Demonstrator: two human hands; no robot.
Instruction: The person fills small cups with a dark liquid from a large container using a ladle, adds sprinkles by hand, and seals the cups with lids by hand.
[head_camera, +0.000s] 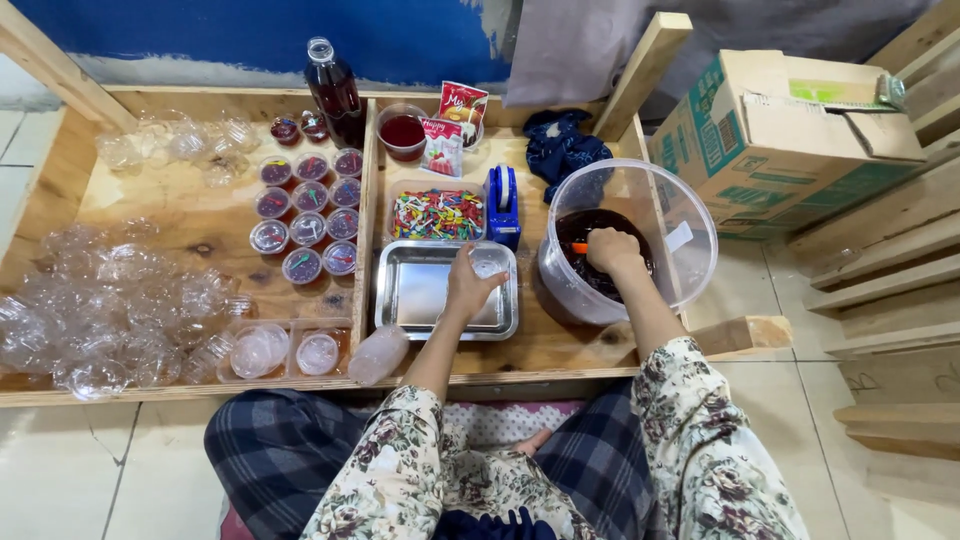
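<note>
Nearest the camera, the person sits cross-legged on the floor in a floral top and dark plaid trousers, facing a low wooden tabletop with raised edges. At its near edge stand stacks of clear plastic cups, and a large heap of loose clear lids covers the near left part.

The left hand is closed round a small clear cup, held over a shallow metal tray; what is in the cup cannot be told. The right hand is well apart from it, down inside a big clear plastic tub on the right, gripping an orange-handled utensil in the dark red jelly that fills the tub's bottom.

Behind the tray lie a clear box of many-coloured small spoons and a blue tape dispenser. To the left, filled and lidded cups of dark jelly stand in close rows, about thirteen in all.

Farther back are one tall bottle of dark red liquid, one bowl of red liquid, two red sachets, a dark blue cloth, and a further scatter of clear lids. A cardboard box sits off the tabletop to the right.
</note>
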